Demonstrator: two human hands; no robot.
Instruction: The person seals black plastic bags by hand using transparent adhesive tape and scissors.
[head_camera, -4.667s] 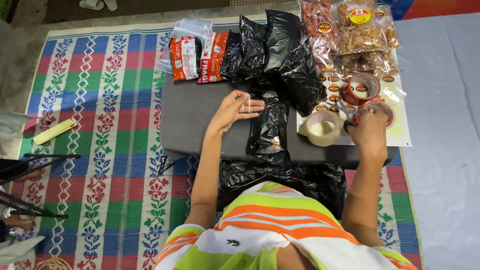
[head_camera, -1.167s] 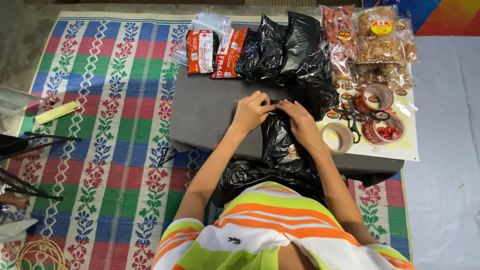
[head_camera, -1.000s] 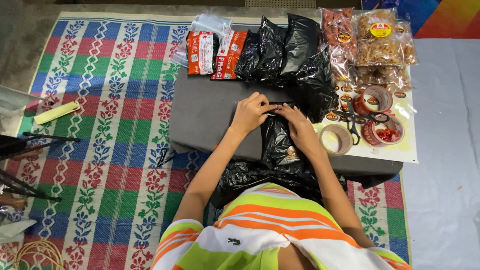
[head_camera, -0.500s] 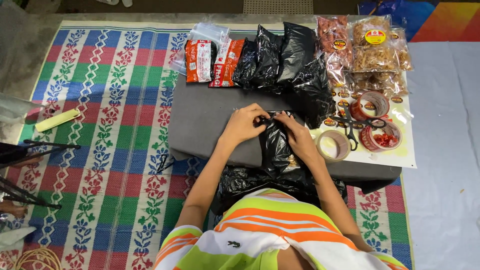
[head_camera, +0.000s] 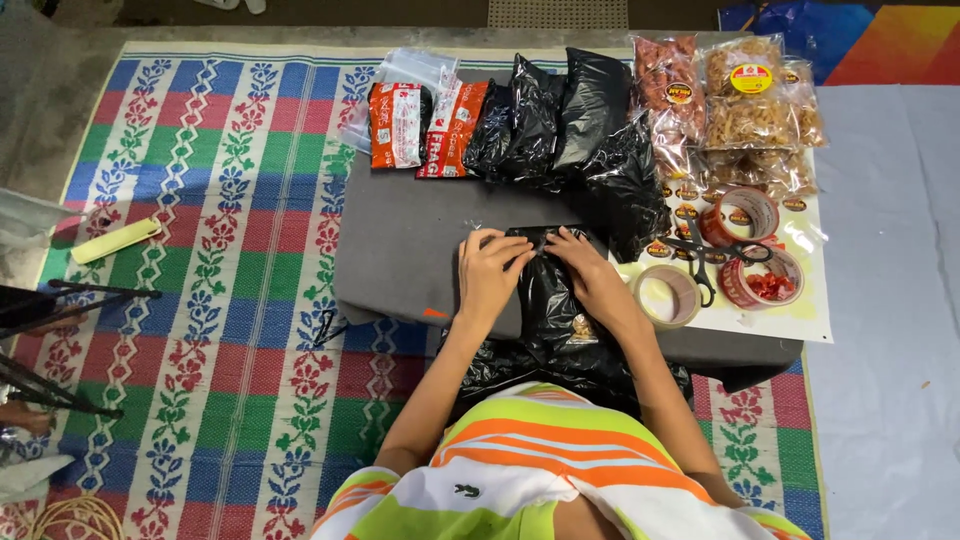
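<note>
Hands at frame centre, left hand (head_camera: 492, 272) and right hand (head_camera: 588, 272), each grip pinching the black plastic bag's (head_camera: 550, 300) top on the grey tabletop (head_camera: 400, 250).

Two orange-red printed packets (head_camera: 420, 126), three tape rolls (head_camera: 668, 296), one pair of black-handled scissors (head_camera: 705, 260), one pale yellow flat bar (head_camera: 116, 240) far left

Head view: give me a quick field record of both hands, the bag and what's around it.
left hand: flat on top edge of black bag
right hand: pressing same edge, fingers bent
black bag: lying on grey pad
tape roll: right of bag, untouched
scissors: beside tape roll
</note>
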